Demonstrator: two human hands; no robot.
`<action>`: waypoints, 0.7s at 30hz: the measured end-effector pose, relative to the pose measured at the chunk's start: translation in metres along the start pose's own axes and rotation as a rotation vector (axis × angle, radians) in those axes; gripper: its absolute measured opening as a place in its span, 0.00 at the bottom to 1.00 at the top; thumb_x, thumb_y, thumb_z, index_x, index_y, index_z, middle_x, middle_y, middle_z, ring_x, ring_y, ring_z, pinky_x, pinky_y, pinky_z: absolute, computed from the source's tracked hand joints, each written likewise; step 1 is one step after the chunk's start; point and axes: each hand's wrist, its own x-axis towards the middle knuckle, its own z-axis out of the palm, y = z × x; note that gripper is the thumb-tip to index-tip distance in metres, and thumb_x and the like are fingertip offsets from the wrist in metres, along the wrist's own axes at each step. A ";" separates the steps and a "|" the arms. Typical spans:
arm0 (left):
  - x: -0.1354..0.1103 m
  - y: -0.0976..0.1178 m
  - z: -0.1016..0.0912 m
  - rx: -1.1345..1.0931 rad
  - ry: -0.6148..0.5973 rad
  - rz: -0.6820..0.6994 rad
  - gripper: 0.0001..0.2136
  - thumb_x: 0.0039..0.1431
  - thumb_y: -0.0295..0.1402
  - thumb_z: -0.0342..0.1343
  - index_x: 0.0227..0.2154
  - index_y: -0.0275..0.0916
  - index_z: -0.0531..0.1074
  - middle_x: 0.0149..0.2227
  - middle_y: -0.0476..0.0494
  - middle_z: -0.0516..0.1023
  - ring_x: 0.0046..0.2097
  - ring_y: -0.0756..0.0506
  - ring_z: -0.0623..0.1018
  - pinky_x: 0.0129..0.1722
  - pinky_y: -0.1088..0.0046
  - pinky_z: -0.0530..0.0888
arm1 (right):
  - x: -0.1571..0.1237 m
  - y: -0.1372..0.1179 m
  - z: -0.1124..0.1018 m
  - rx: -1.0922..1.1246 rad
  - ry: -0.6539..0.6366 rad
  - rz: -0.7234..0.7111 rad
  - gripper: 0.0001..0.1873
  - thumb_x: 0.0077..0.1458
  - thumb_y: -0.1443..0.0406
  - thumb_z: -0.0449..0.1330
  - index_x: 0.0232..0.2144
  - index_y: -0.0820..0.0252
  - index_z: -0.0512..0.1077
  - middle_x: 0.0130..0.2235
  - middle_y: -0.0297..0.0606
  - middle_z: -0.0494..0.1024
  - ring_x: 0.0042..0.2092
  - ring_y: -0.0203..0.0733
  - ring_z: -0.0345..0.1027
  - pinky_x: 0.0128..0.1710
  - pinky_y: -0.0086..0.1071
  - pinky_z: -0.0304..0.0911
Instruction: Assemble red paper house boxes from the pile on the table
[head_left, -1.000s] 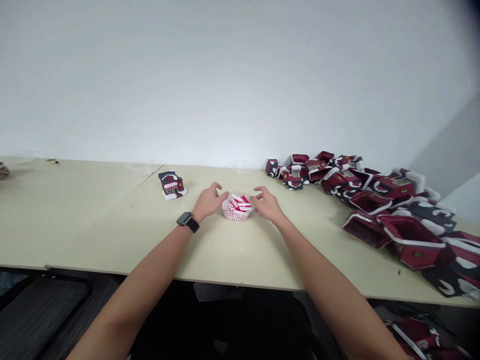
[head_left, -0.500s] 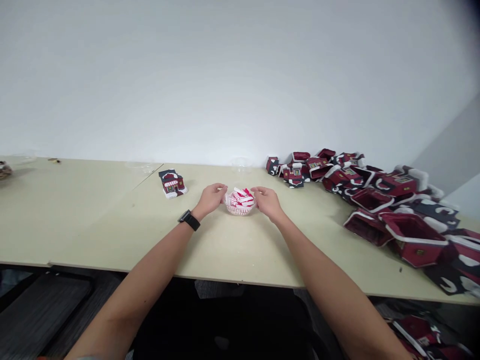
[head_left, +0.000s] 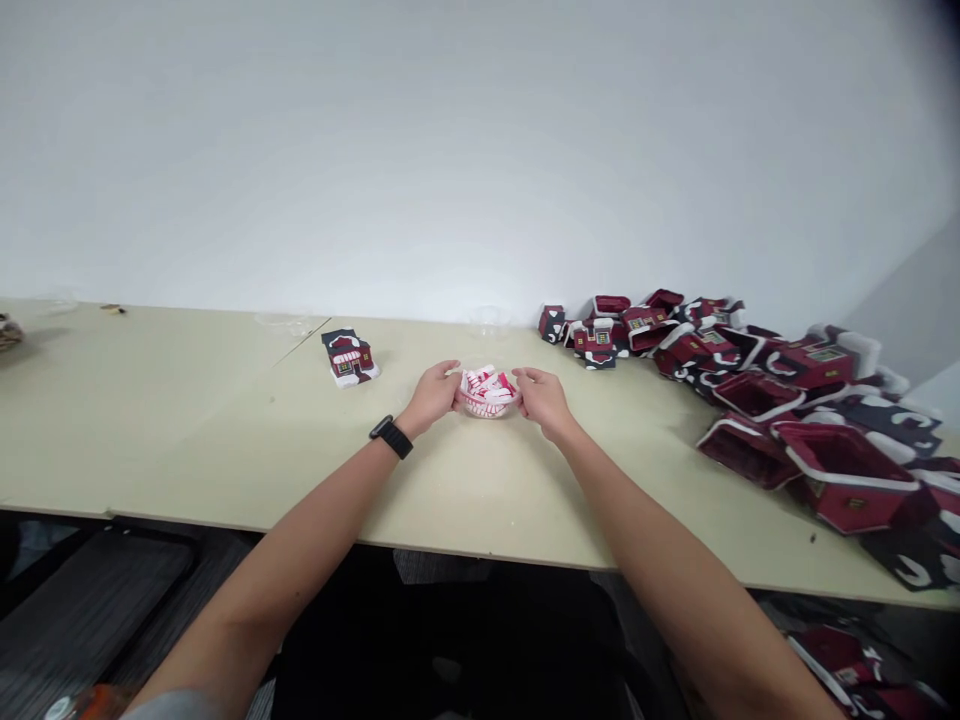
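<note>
1. Two bare hands are set on opposite sides of a clear bowl (head_left: 489, 409), which is placed near the middle of the worktop (head_left: 187, 430).
2. By the left hand (head_left: 435, 396), the bowl's left rim is pinched, with thumb and fingers brought nearly together.
3. By the right hand (head_left: 543, 401), the right rim is gripped in the same way, fingers curled in; whether the bowl is lifted or rested on the worktop cannot be told.
4. Red-and-white pieces (head_left: 487, 382) are heaped inside the bowl, up to about its rim.
5. A dark watch (head_left: 392, 436) is worn on the left wrist.
6. Beyond the left hand, to its left, a small maroon house (head_left: 350, 358) with a dark roof and white trim is stood apart.
7. A large pile of similar houses (head_left: 817, 365) is spread across the right side, many tipped over with their openings exposed.
8. Behind the bowl, near the wall (head_left: 480, 150), a clear container (head_left: 487, 320) is faintly seen.
</note>
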 end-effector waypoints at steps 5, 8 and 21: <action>0.003 0.001 -0.001 0.006 0.116 0.203 0.26 0.71 0.33 0.51 0.69 0.30 0.66 0.20 0.54 0.70 0.23 0.50 0.69 0.27 0.76 0.67 | -0.001 -0.002 0.000 0.101 -0.003 -0.168 0.28 0.61 0.55 0.58 0.59 0.63 0.74 0.19 0.26 0.70 0.20 0.37 0.61 0.21 0.27 0.54; 0.006 -0.002 0.000 0.050 0.119 0.182 0.23 0.72 0.34 0.51 0.65 0.30 0.69 0.19 0.54 0.69 0.22 0.49 0.69 0.26 0.76 0.66 | 0.000 -0.001 0.002 0.124 -0.002 -0.109 0.25 0.61 0.57 0.59 0.57 0.63 0.74 0.19 0.26 0.70 0.19 0.36 0.60 0.20 0.27 0.54; 0.010 -0.007 -0.003 0.006 0.108 0.202 0.24 0.73 0.35 0.51 0.67 0.32 0.67 0.21 0.53 0.70 0.24 0.49 0.70 0.28 0.74 0.69 | -0.007 -0.004 0.005 0.068 0.016 -0.138 0.30 0.61 0.62 0.56 0.63 0.67 0.71 0.20 0.27 0.71 0.21 0.37 0.63 0.22 0.28 0.58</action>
